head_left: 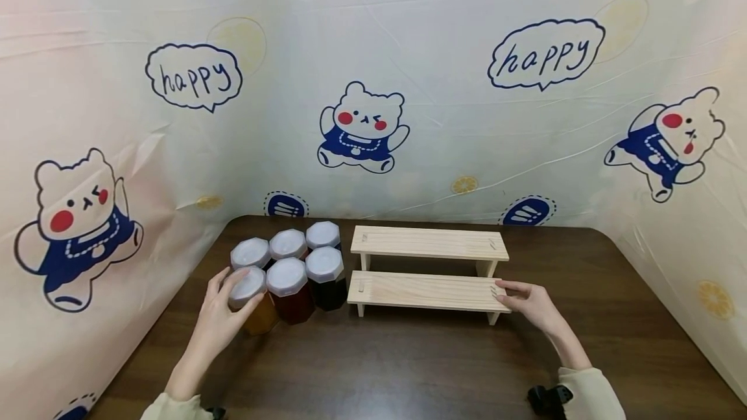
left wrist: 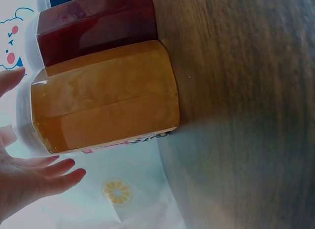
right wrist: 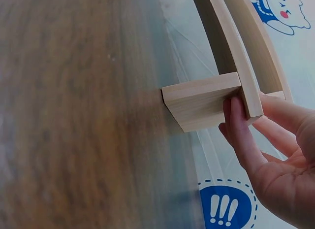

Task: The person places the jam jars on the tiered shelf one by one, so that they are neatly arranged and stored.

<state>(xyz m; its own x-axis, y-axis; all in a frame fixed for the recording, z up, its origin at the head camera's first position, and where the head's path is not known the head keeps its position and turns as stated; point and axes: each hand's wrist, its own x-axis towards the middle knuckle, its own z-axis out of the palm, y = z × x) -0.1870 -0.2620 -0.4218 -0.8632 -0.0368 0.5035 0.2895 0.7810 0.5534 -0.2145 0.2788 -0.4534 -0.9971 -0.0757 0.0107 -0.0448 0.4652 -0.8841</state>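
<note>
"Left hand [head_left: 220, 313]: how is it set?"

"Part-open, thumb and fingers bent around the lid [head_left: 248, 286] of the amber jar [head_left: 260, 319], gripping it. That jar stands on the table [head_left: 385, 361], front left of six, right beside the red jar [head_left: 293, 301]."

"And the right hand [head_left: 533, 305]?"

"It pinches the right end of the front shelf [head_left: 426, 290], fingertips above and beneath. The rear shelf [head_left: 428, 242] stands just behind; both are right of the jars."

"Anything hard to see?"

"The rear jars [head_left: 288, 244] show mostly lids, their bodies largely hidden by the front row. Both sleeves [head_left: 589, 394] run off the bottom edge."

"Any writing?"

"The amber jar's label [left wrist: 160, 136] is nearly edge-on, its red and dark print unreadable. On the cloth [head_left: 443, 5] behind, two bubbles [head_left: 195, 78] say 'happy', and a blue badge [right wrist: 226, 207] carries three exclamation marks."
</note>
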